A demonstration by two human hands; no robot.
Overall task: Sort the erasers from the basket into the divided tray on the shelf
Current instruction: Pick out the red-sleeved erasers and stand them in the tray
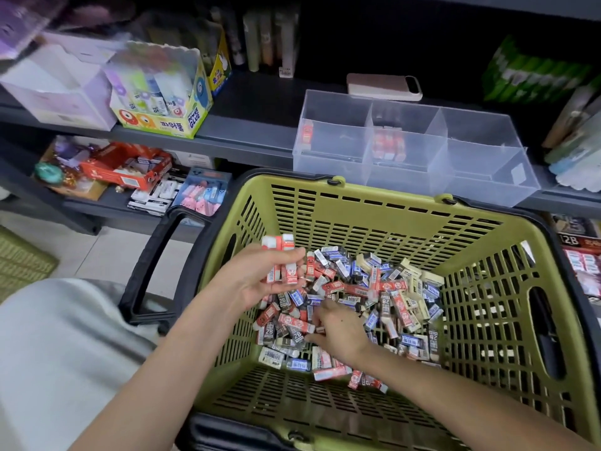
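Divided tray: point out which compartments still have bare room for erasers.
Right compartment looks bare. Left compartment is mostly free, one red eraser against its left wall. Middle compartment is most crowded, a cluster of red erasers.

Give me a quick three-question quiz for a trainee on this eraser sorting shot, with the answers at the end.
1. True or false: the right hand is down in the green basket among the loose erasers.
2. The erasers in the grip of the left hand are: A blue, B red and white, C cream.
3. Which compartment of the clear divided tray shows the most erasers?
Key: 1 true. 2 B, a small bunch of red erasers. 3 The middle one.
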